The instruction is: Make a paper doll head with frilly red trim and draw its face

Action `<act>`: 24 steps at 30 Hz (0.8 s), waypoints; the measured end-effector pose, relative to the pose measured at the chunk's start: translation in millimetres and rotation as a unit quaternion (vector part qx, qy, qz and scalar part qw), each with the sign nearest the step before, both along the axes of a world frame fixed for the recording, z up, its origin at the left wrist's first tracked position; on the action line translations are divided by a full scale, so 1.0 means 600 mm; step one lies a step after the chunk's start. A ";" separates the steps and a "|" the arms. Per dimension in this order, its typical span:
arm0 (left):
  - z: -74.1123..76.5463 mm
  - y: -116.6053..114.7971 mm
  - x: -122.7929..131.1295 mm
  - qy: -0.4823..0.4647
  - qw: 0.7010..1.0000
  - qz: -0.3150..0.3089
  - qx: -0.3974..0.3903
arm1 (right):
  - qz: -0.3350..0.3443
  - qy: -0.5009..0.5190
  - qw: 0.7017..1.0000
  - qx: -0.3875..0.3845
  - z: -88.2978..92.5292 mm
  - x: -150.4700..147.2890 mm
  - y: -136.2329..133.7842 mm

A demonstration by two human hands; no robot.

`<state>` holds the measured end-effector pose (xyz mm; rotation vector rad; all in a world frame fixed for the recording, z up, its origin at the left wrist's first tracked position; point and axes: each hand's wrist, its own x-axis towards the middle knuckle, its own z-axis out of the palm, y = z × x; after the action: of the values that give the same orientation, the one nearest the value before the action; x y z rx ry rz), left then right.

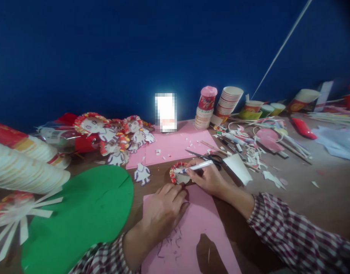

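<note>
My right hand (209, 180) grips a white marker (199, 166), its tip over a round paper piece (182, 177) with a red and yellow curled rim. Just below that piece, my left hand (169, 203) lies with its fingers bent, the fingertips at the piece's lower edge; whether they pinch it is hidden. Under the left hand is a pink sheet (192, 228) with dark pen marks and a cut-out hole. A small white paper body shape (142, 174) lies to the left. Black scissors (214, 159) rest just beyond the right hand.
A green oval sheet (86, 217) and stacked paper cups (26, 167) occupy the left. Paper dolls (114, 133) sit at the back left. More pink paper (175, 146), cup stacks (229, 101) and scattered scraps (254, 154) lie behind and right. A blue wall (106, 49) stands behind.
</note>
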<state>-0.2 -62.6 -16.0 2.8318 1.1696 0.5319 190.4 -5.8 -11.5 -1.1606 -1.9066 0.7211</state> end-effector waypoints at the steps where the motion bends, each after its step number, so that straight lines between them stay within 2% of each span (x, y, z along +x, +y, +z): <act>1: 0.000 0.000 0.000 0.000 1.000 -0.001 -0.001 | 0.001 -0.002 1.000 0.001 0.000 0.000 0.000; 24: -0.002 0.002 -0.001 0.006 1.000 0.001 0.000 | 0.001 -0.003 1.000 -0.011 -0.004 0.000 0.001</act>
<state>-0.8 -61.3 -17.4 2.8377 1.1738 0.5152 190.5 -5.2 -13.6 -1.1755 -1.9085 0.7416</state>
